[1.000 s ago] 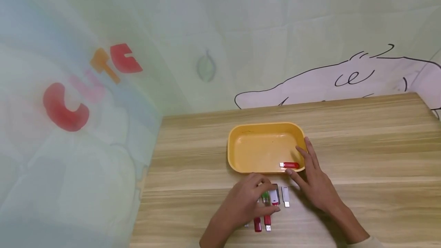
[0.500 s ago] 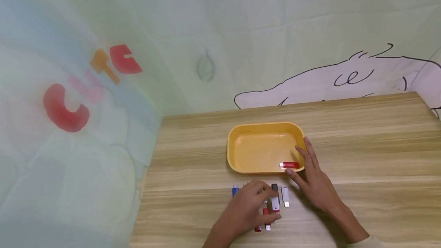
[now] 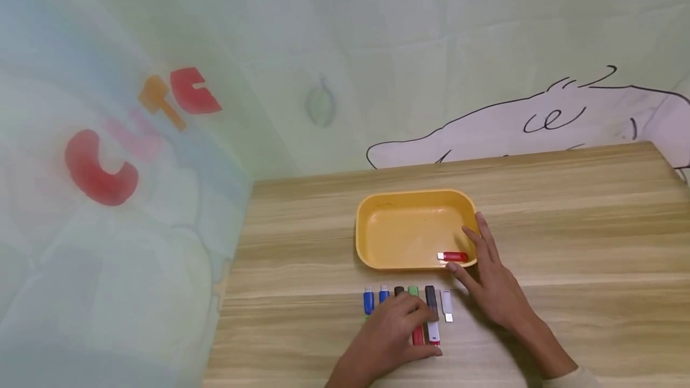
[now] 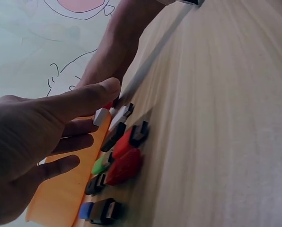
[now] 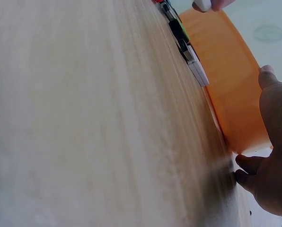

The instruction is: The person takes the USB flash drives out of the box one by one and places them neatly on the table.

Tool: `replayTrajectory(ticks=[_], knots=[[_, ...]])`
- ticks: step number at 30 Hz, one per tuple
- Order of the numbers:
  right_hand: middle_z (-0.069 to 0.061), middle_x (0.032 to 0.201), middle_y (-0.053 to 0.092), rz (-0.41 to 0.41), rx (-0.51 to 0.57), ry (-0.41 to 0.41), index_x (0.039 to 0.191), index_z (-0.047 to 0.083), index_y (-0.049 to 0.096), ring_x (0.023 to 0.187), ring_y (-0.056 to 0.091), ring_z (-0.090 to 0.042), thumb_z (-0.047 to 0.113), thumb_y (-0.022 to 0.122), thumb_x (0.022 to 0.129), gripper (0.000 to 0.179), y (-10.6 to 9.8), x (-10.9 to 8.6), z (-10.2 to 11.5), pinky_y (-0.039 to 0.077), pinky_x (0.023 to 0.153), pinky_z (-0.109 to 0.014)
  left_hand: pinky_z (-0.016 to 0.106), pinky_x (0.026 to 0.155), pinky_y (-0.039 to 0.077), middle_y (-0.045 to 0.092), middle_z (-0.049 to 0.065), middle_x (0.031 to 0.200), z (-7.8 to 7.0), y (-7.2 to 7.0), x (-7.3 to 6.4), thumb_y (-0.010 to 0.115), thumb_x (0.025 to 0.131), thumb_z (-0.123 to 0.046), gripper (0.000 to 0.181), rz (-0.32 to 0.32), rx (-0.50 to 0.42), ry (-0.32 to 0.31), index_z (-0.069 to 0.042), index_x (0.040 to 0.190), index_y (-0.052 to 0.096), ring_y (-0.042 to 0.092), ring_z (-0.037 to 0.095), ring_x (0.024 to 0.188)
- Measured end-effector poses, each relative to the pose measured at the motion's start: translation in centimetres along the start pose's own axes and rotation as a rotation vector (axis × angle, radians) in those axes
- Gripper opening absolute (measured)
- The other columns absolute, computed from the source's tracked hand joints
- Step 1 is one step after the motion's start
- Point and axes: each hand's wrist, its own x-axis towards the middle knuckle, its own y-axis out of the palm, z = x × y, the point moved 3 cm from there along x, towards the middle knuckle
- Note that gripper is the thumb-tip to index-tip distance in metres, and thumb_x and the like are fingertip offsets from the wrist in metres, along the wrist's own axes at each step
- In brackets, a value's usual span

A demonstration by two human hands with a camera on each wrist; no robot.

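In the head view my left hand [image 3: 390, 331] pinches a white USB stick [image 3: 433, 332] with a red end between thumb and fingers, low over a row of sticks. Its other fingers cover part of that row. A black stick [image 3: 430, 296] lies just beyond it, and a silver-white one [image 3: 447, 305] to the right. My right hand [image 3: 493, 292] rests on the right front corner of a yellow tray [image 3: 362, 229], fingers spread, thumb at the front rim. Inside the tray, close to that thumb, lies a red USB stick [image 3: 454, 257].
Blue sticks [image 3: 369, 302], a green stick [image 3: 413, 290] and a red stick [image 3: 417, 335] lie around my left hand. In the left wrist view more red [image 4: 124, 166] and dark sticks [image 4: 103, 211] show. The wooden table [image 3: 582, 220] meets a printed cloth behind.
My left hand has drawn back toward the table's front with the white stick, uncovering the blue, black and green sticks behind it. My right hand stays at the tray corner.
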Motion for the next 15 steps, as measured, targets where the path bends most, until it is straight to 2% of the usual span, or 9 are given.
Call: replayTrajectory(ticks=[3,7,15], knots=[[0.004,0.18,-0.011,-0.001,0.002,0.002,0.169,0.02,0.02,0.133,0.056,-0.054,0.05,0.061,0.106,0.08,0.0,-0.1,-0.1,0.051,0.096,-0.074,0.018,0.097,0.051,0.071,-0.013,0.107,-0.1,0.4,-0.2,0.085,0.084,-0.058,0.043,-0.003,0.011,0.013,-0.023,0.108,0.078,0.062,0.004,0.102],[0.003,0.18,-0.011,-0.003,0.001,-0.001,0.169,0.021,0.02,0.133,0.056,-0.054,0.05,0.061,0.106,0.081,0.1,0.0,-0.1,0.05,0.097,-0.074,0.017,0.096,0.051,0.071,-0.014,0.107,-0.2,0.9,-0.4,0.083,0.087,-0.057,0.039,0.033,-0.003,0.004,-0.024,0.107,0.077,0.061,0.003,0.102],[0.002,0.18,-0.01,-0.006,0.0,-0.003,0.169,0.02,0.021,0.136,0.055,-0.053,0.05,0.061,0.106,0.081,0.0,0.1,-0.2,0.05,0.099,-0.073,0.016,0.097,0.049,0.07,-0.015,0.111,-0.2,1.4,-0.4,0.077,0.092,-0.058,0.038,0.167,-0.017,-0.038,-0.027,0.113,0.077,0.058,0.002,0.106]])
